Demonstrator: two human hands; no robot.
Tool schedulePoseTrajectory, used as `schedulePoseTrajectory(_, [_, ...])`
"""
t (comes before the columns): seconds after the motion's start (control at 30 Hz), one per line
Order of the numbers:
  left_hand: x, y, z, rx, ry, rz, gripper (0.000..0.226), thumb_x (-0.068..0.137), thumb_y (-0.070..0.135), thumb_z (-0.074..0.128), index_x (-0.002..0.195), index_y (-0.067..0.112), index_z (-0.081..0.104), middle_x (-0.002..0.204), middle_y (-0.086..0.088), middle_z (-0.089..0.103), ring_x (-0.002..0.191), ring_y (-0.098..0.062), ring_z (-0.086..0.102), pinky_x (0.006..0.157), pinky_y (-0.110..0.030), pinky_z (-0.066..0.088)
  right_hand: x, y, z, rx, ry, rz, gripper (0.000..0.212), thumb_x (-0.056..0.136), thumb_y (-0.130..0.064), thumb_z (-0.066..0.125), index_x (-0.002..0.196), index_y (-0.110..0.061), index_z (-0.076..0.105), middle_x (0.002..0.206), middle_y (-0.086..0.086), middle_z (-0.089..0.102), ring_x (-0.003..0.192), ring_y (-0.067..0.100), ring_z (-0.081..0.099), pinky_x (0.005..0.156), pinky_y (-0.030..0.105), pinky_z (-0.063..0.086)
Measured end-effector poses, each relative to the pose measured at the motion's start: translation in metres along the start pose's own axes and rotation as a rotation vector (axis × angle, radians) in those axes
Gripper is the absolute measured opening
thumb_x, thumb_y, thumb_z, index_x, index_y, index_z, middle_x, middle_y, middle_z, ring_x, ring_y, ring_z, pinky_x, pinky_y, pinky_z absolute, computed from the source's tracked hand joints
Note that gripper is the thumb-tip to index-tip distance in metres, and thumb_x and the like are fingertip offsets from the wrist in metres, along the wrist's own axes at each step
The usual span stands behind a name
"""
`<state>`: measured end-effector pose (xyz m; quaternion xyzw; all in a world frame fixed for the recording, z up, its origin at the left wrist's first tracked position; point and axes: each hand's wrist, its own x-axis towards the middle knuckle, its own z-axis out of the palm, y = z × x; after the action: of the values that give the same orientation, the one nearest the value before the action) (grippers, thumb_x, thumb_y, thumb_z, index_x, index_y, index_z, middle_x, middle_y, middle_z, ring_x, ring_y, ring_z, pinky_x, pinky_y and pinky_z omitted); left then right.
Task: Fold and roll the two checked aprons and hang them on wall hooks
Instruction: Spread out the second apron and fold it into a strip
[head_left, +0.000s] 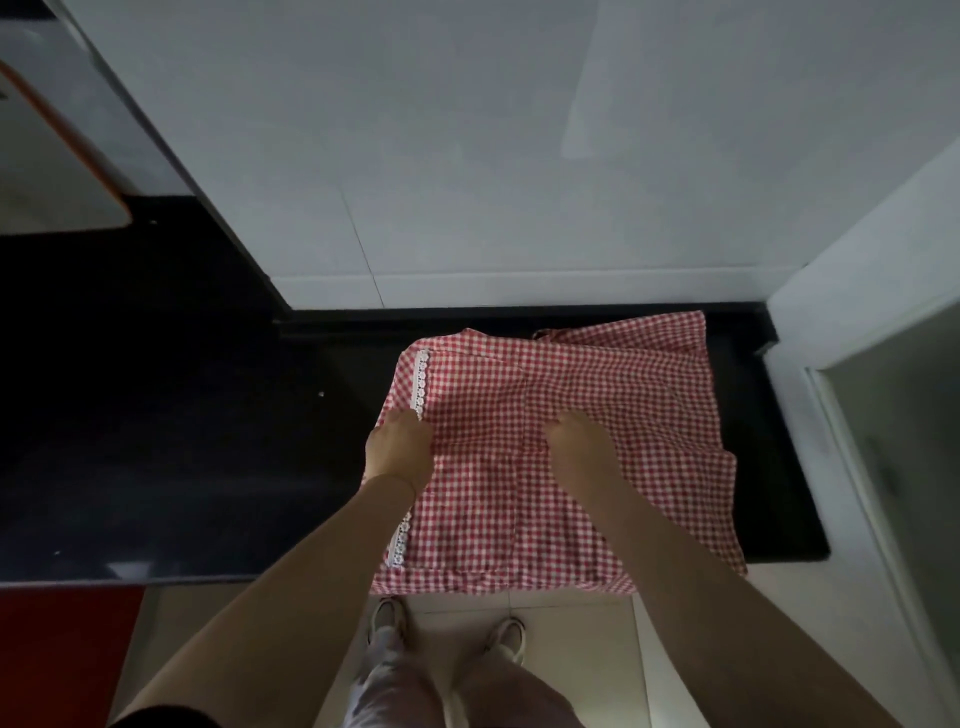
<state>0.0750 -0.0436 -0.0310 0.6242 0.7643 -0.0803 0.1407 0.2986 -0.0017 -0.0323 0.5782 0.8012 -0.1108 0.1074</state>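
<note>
A red-and-white checked apron (613, 395) lies spread and partly folded on the black countertop (182, 441), its near edge hanging over the front. White lace trim (421, 376) runs down its left side. My left hand (400, 447) rests on the apron's left edge by the lace, fingers curled down onto the cloth. Near the middle of the fabric my right hand (582, 441) rests with fingers bent onto it. Whether either hand pinches the cloth is hidden. Only one apron is in view.
A white tiled wall (467, 156) rises behind the counter. A white frame (857, 338) bounds the counter on the right. An orange-edged white thing (57, 166) sits at the far left. Below are the person's legs and shoes (447, 623) on a pale floor.
</note>
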Motion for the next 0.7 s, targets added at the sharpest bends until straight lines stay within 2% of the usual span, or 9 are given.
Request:
schedulePoseTrajectory(0.13, [-0.003, 0.003, -0.014, -0.056, -0.070, -0.035, 0.021, 0.089, 0.007, 0.048, 0.103, 0.009, 0.064, 0.119, -0.008, 0.052, 0.095, -0.025, 0.060, 0.078, -0.036, 0.055, -0.006, -0.002, -0.016, 0.061, 0.008, 0.067, 0.025, 0.098, -0.012, 0.045, 0.112, -0.009, 0.065, 0.118, 0.007, 0.061, 0.112, 0.027, 0.057, 0.096, 0.037, 0.046])
schedulePoseTrajectory(0.2, [-0.003, 0.005, -0.021, -0.081, -0.062, -0.014, 0.024, 0.090, 0.012, 0.050, 0.110, 0.013, 0.064, 0.124, -0.005, 0.053, 0.104, -0.024, 0.059, 0.083, -0.035, 0.054, -0.007, -0.003, -0.026, 0.114, 0.031, 0.077, 0.022, 0.096, -0.013, 0.047, 0.106, -0.008, 0.066, 0.112, 0.008, 0.063, 0.108, 0.028, 0.060, 0.092, 0.037, 0.047])
schedulePoseTrajectory(0.27, [-0.004, 0.013, -0.032, -0.190, -0.052, 0.090, 0.029, 0.093, 0.022, 0.055, 0.120, 0.024, 0.064, 0.132, 0.001, 0.054, 0.119, -0.020, 0.053, 0.097, -0.035, 0.049, -0.009, -0.005, -0.041, 0.199, 0.051, 0.082, 0.022, 0.096, -0.016, 0.048, 0.104, -0.010, 0.067, 0.110, 0.007, 0.065, 0.104, 0.027, 0.061, 0.092, 0.036, 0.047])
schedulePoseTrajectory(0.33, [-0.006, 0.029, -0.042, -0.261, -0.056, 0.198, 0.030, 0.094, 0.031, 0.059, 0.123, 0.030, 0.064, 0.135, 0.005, 0.053, 0.126, -0.017, 0.049, 0.102, -0.034, 0.046, -0.010, -0.008, -0.053, 0.266, 0.043, 0.077, 0.022, 0.096, -0.018, 0.048, 0.102, -0.011, 0.067, 0.107, 0.007, 0.065, 0.102, 0.026, 0.062, 0.092, 0.036, 0.047])
schedulePoseTrajectory(0.4, [-0.009, 0.048, -0.050, -0.295, -0.026, 0.228, 0.025, 0.094, 0.032, 0.060, 0.117, 0.028, 0.069, 0.126, 0.004, 0.059, 0.117, -0.017, 0.055, 0.097, -0.033, 0.049, -0.015, -0.010, -0.065, 0.306, 0.050, 0.055, 0.022, 0.096, -0.021, 0.047, 0.100, -0.012, 0.066, 0.108, 0.006, 0.064, 0.102, 0.025, 0.062, 0.091, 0.037, 0.048])
schedulePoseTrajectory(0.53, [-0.012, 0.067, -0.048, -0.303, 0.019, 0.205, 0.021, 0.096, 0.029, 0.057, 0.102, 0.019, 0.075, 0.105, 0.000, 0.068, 0.095, -0.018, 0.063, 0.085, -0.029, 0.054, -0.024, -0.011, -0.079, 0.345, 0.041, 0.054, 0.024, 0.098, -0.023, 0.045, 0.108, -0.010, 0.063, 0.116, 0.008, 0.061, 0.108, 0.027, 0.059, 0.094, 0.038, 0.045])
schedulePoseTrajectory(0.7, [-0.013, 0.066, -0.042, -0.364, 0.025, 0.132, 0.022, 0.096, 0.027, 0.058, 0.094, 0.013, 0.075, 0.099, -0.001, 0.067, 0.088, -0.018, 0.062, 0.080, -0.032, 0.055, -0.032, -0.010, -0.076, 0.430, 0.072, 0.083, 0.021, 0.099, -0.022, 0.044, 0.104, -0.011, 0.061, 0.111, 0.007, 0.062, 0.099, 0.023, 0.059, 0.087, 0.034, 0.045])
